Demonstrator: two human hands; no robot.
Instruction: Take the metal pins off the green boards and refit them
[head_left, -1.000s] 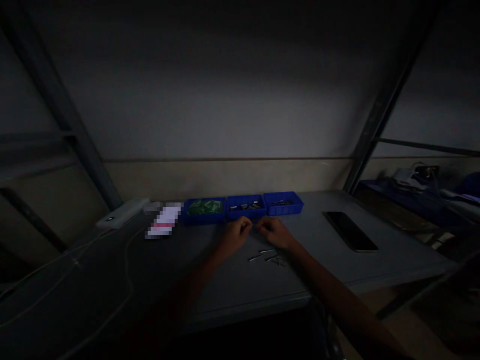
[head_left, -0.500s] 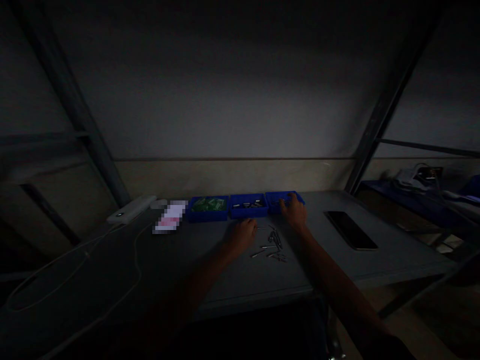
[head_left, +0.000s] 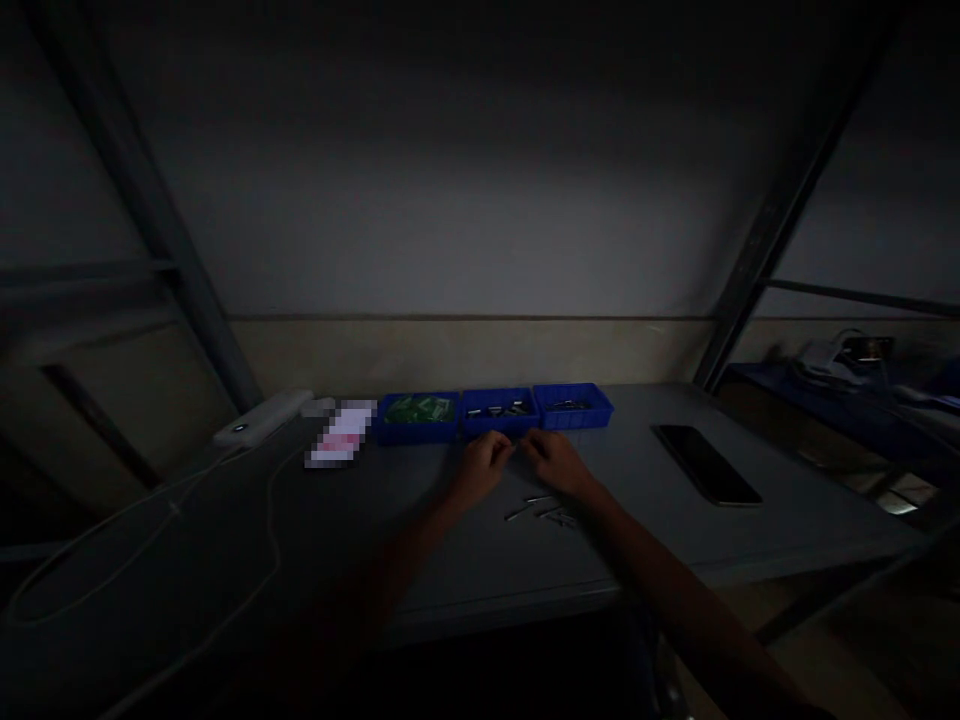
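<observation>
- A dim workbench scene is shown from above, with a grey table (head_left: 450, 570) set against a plain wall.
- The left hand (head_left: 480, 468) and the right hand (head_left: 553, 463) are brought close together, just in front of the middle blue bin (head_left: 499, 427).
- The fingers of both hands are seen curled inward, with the fingertips almost meeting; whether anything is pinched between them cannot be told in the darkness.
- A small scatter of thin metal pins (head_left: 541, 510) is laid loose on the table, just beside the right wrist and nearer the front edge.
- Three blue bins are lined up touching: the left blue bin (head_left: 417, 433) is filled with green pieces, while the middle one and the right blue bin (head_left: 574, 420) are filled with small metal parts.
- A dark phone (head_left: 706, 465) is laid flat well to the right.
- A white power bank (head_left: 261, 418) is placed at the far left.
</observation>
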